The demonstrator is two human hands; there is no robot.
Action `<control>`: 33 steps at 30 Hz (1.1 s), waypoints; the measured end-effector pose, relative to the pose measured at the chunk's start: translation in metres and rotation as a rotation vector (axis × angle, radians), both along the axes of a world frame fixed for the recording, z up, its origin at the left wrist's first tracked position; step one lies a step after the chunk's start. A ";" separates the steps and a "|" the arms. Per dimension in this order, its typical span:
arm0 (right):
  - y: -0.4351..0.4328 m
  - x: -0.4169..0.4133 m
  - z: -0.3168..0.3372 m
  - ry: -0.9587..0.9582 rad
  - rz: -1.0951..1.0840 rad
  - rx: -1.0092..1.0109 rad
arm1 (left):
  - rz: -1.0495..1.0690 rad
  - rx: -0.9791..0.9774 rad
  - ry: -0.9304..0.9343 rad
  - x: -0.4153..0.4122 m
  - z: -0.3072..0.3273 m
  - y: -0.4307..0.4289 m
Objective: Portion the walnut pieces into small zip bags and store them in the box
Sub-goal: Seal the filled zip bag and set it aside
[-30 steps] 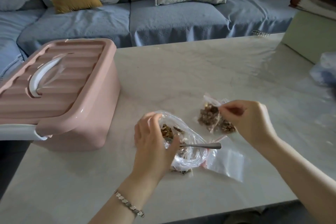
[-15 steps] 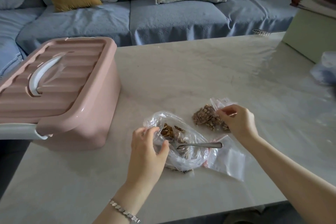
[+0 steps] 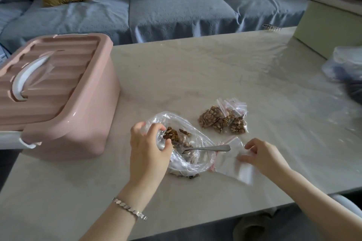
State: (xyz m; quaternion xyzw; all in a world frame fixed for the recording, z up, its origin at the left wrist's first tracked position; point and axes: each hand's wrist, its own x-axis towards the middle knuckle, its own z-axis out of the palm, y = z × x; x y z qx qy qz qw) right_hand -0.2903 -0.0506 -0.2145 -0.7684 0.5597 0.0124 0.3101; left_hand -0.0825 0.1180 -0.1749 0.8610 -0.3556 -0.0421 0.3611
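A clear plastic bag (image 3: 188, 160) of walnut pieces (image 3: 173, 136) lies on the pale table (image 3: 195, 76), with a metal spoon (image 3: 207, 148) resting in its mouth. My left hand (image 3: 147, 152) grips the bag's rim, fingers curled round the plastic. Behind it lie three small filled zip bags (image 3: 223, 119) of walnuts. My right hand (image 3: 262, 157) pinches the stack of empty small zip bags (image 3: 229, 162) to the right of the spoon. The pink storage box (image 3: 58, 92) stands at the left with its lid on.
A pale green box (image 3: 325, 31) with books on top stands at the far right, with a crumpled plastic bag (image 3: 346, 66) in front of it. A blue sofa (image 3: 176, 11) with cushions runs behind the table.
My right hand let go of a filled zip bag on the pile and moved down to the empty zip bags. My left hand stayed on the big bag's rim.
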 end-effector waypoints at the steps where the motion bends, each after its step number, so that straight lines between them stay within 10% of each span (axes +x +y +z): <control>1: -0.003 -0.001 0.001 -0.045 -0.036 0.036 | -0.008 0.008 0.006 0.000 -0.001 0.001; 14: -0.005 -0.019 0.069 -0.283 -0.043 -0.123 | -0.059 -0.118 -0.178 -0.014 0.009 0.002; 19: 0.032 0.023 0.105 -0.590 0.076 0.205 | -0.377 -0.089 0.519 -0.024 0.049 -0.001; 24: 0.063 0.053 0.101 -0.650 0.022 0.389 | -0.247 -0.121 0.919 -0.020 0.056 0.002; 33: 0.086 0.072 0.089 -0.665 -0.058 0.575 | -0.248 -0.115 0.818 -0.014 0.044 0.020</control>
